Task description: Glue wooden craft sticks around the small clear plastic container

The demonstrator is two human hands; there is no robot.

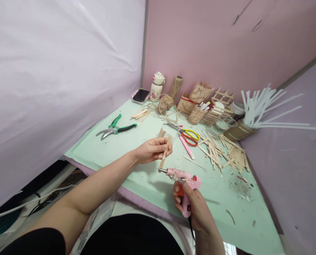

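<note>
My left hand is closed on wooden craft sticks, which it holds upright above the mint-green table. My right hand grips the handle of a pink hot glue gun. The gun's metal nozzle points left and touches the lower end of one stick.
Green-handled pruning shears lie at the left. Scissors, a pink knife and several loose craft sticks lie at the right. At the back stand a phone, a bottle, a twine ball, baskets and a jar of glue sticks.
</note>
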